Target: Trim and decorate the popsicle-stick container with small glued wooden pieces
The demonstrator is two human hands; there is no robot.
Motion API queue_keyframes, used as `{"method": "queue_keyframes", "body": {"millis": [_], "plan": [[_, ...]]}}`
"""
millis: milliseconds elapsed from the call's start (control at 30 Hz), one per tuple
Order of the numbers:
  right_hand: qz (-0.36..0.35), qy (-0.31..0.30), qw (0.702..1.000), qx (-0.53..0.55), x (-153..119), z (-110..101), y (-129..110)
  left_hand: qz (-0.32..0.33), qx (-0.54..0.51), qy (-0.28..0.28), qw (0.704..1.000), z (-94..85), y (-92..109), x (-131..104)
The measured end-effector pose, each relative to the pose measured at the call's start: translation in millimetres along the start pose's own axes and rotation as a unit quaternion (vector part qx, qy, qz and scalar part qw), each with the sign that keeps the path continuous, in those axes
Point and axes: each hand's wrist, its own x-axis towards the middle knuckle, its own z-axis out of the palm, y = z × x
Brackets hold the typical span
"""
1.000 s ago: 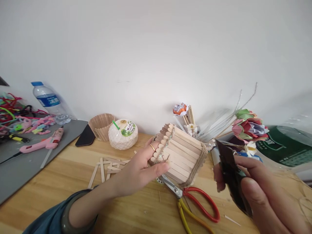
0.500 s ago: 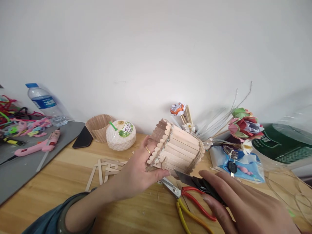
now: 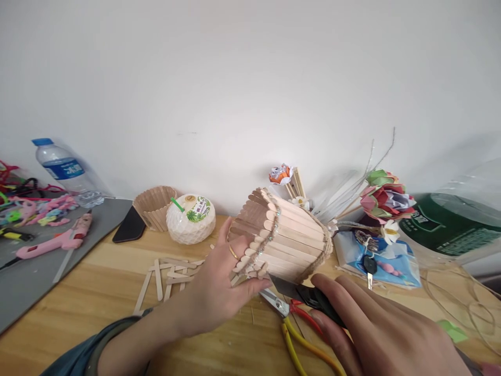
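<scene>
The left fingers [image 3: 239, 246] hold a tilted wooden-stick basket [image 3: 295, 237], the right fingers [image 3: 338, 290] hold a knife [image 3: 309, 296] at its five o'clock, and scissors [image 3: 282, 309] lie on the table [image 3: 219, 352] at its six o'clock.

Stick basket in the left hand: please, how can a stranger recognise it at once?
At the wooden table, the left hand grips the tilted stick basket. Unlike the stick container beside the white coconut, it shows cord bands near both ends.

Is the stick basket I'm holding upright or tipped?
Tipped: your left hand holds the stick basket sideways, its open mouth facing left.
</scene>
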Motion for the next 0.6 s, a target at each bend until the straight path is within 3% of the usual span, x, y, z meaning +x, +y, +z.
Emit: {"method": "queue_keyframes", "body": {"millis": [600], "plan": [[0.035, -0.018, 0.998, -0.043, -5.3, 0.2, -5.0, 0.032, 0.095, -0.006, 0.995, 3.8, -1.4, -3.7]]}}
